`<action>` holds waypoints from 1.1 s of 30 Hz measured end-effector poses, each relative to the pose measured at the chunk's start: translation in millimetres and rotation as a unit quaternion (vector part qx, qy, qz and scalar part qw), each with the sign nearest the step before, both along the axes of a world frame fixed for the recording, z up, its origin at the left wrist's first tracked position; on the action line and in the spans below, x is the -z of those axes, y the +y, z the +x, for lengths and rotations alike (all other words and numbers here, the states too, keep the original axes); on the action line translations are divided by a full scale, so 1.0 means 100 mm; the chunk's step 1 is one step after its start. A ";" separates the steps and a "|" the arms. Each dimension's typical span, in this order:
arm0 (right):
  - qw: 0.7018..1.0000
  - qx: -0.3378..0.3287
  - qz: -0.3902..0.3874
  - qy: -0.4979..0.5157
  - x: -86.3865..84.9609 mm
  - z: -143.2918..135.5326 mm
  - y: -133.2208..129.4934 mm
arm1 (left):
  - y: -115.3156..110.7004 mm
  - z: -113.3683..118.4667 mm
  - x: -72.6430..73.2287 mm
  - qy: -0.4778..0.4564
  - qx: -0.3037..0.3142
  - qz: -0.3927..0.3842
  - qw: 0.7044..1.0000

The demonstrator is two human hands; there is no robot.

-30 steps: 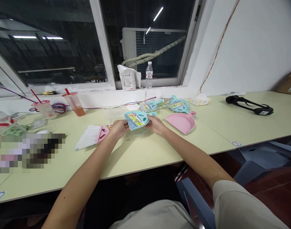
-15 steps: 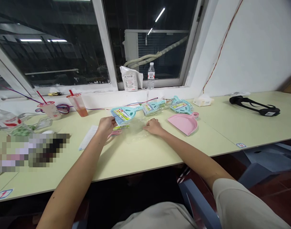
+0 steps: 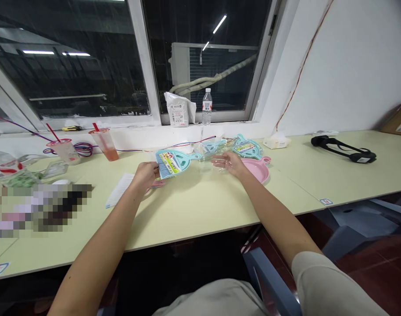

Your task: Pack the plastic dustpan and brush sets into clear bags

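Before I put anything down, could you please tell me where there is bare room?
Bare: the tabletop between the forearms, towards its front edge, and between the pink dustpan and black strapped device. Crowded: around the packaged turquoise sets and cups.

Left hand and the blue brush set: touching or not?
Touching. The head view shows the left hand holding the blue brush set at its bristle end, no gap between.

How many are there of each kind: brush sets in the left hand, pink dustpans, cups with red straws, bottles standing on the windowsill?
Turquoise brush set in left hand: 1
Pink dustpan: 1
Red-straw cups: 2
Standing bottle on windowsill: 1
Total: 5
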State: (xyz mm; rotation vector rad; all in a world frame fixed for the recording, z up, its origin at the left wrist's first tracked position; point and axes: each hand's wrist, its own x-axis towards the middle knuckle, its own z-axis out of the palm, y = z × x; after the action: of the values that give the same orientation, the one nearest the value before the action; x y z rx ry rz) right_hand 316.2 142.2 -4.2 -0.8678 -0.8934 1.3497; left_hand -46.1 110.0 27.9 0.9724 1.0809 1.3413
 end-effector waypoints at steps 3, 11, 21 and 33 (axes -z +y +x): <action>1.000 -0.003 -0.005 0.023 -0.01 0.07 -0.02 | 0.02 0.00 0.05 0.014 0.024 -0.013 1.000; 0.997 -0.070 0.006 -0.012 0.04 -0.10 -0.09 | 0.04 0.03 0.09 0.014 0.063 -0.002 0.998; 0.990 -0.100 0.063 -0.076 0.08 -0.17 -0.13 | -0.02 0.03 0.04 0.022 0.080 -0.023 0.996; 0.989 -0.145 -0.022 0.000 0.09 -0.34 -0.18 | -0.02 0.21 0.18 -0.010 0.112 -0.038 0.993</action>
State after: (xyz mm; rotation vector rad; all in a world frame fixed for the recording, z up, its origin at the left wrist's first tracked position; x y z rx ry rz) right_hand 281.7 124.0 -12.8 -0.7919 -1.0215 1.6244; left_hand -24.7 108.3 9.7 0.9911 0.9695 1.1171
